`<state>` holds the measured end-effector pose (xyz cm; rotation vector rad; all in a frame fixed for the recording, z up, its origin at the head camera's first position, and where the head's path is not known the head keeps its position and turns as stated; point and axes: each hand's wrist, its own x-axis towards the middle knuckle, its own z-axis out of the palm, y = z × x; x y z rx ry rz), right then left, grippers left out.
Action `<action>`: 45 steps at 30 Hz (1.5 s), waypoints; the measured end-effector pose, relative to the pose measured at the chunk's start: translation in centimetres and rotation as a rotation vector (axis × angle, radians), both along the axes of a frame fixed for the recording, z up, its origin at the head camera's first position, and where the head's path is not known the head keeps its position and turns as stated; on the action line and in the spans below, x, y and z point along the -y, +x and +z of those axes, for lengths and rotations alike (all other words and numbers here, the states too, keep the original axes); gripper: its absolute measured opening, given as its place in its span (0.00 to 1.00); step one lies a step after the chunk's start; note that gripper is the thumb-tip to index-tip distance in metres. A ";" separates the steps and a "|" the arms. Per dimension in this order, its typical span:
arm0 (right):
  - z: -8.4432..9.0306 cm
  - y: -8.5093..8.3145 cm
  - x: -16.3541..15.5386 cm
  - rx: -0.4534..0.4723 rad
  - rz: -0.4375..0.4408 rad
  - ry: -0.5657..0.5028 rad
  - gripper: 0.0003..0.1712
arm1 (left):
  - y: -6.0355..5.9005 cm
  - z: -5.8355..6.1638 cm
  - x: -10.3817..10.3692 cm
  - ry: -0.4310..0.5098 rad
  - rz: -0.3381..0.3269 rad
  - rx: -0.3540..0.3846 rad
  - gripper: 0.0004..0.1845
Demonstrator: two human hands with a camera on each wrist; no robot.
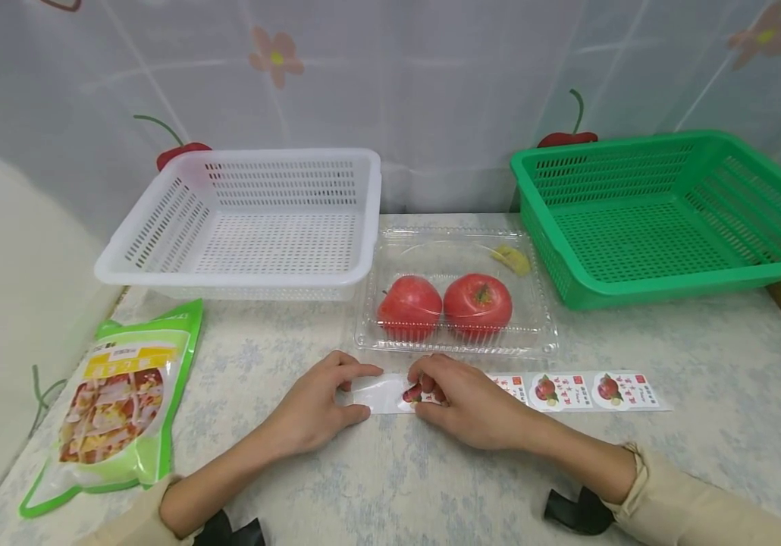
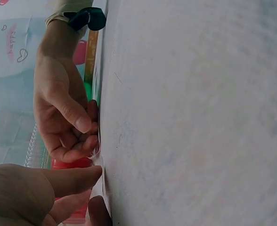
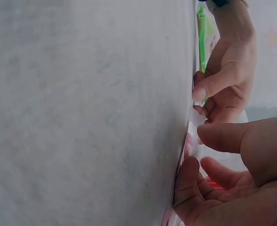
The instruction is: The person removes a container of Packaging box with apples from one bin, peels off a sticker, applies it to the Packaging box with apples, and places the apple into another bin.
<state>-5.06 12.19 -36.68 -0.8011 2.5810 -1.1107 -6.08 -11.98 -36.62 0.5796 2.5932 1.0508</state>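
A strip of round apple stickers (image 1: 571, 390) lies flat on the table (image 1: 390, 470) in front of a clear tray (image 1: 541, 303) holding two red apples (image 1: 409, 307) (image 1: 478, 303). My left hand (image 1: 370, 392) pinches the bare white left end of the strip (image 1: 378, 394) between thumb and forefinger. My right hand (image 1: 418, 390) pinches the first sticker (image 1: 411, 395) at its edge. In the left wrist view my right hand (image 2: 68, 113) curls against the table edge-on, with the left hand (image 2: 39, 190) below it. In the right wrist view my left hand (image 3: 225, 80) is above and my right hand (image 3: 232, 179) below.
A white perforated basket (image 1: 254, 220) stands at the back left and a green basket (image 1: 663, 212) at the back right. A green snack bag (image 1: 120, 402) lies at the left front. A small yellow piece (image 1: 512, 259) lies in the clear tray. A curtain hangs behind.
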 end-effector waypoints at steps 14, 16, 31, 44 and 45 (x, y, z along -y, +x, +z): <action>0.2 0.1 0.1 -0.018 0.019 0.062 0.17 | 0.1 0.0 -0.2 0.024 0.054 0.025 0.19; 0.2 0.2 0.1 -0.018 0.016 0.047 0.13 | 0.1 0.0 -0.2 0.024 0.049 0.026 0.19; 0.3 0.4 0.0 0.007 0.006 0.026 0.13 | 0.1 -0.1 -0.2 -0.006 0.006 -0.002 0.22; 0.4 0.5 -0.3 0.022 -0.007 0.013 0.10 | 0.3 -0.1 -0.3 -0.016 0.019 0.005 0.21; 0.4 0.6 -0.3 0.024 -0.008 0.010 0.10 | 0.3 -0.1 -0.3 -0.016 0.021 0.003 0.21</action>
